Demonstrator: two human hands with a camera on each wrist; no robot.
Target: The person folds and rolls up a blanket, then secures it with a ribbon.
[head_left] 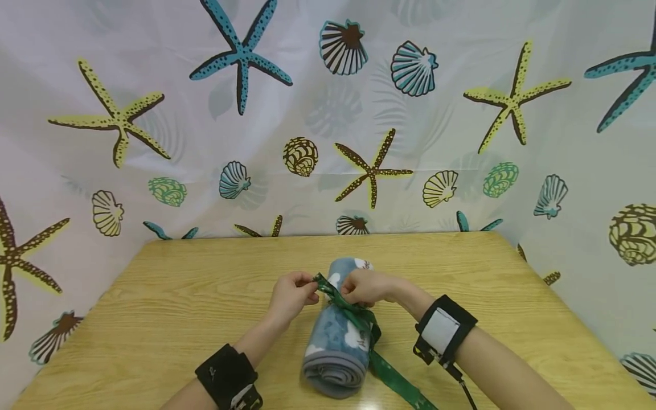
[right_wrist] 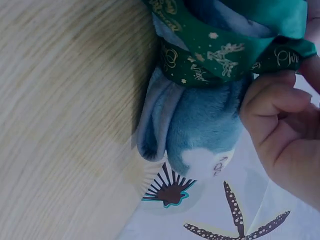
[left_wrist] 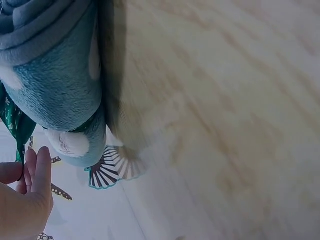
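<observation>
A rolled blue fleece blanket (head_left: 328,336) with white patches lies lengthwise on the table, its coiled end facing me. Around its middle passes a green ribbon (head_left: 353,313) printed with pale gold figures, as the right wrist view shows (right_wrist: 220,57). At the roll's left side my left hand (head_left: 291,296) pinches one end of the ribbon between thumb and fingers. My right hand (head_left: 370,285), fingers curled, grips the ribbon on top of the roll; its fingertips are partly hidden. A long tail of ribbon (head_left: 397,378) trails off the right side toward the near edge.
The wooden table (head_left: 195,285) carries the roll near its middle. A white curtain (head_left: 307,114) printed with starfish and shells rises behind and along both sides. Black straps with cameras sit on both wrists, and a cable (head_left: 466,393) hangs from the right one.
</observation>
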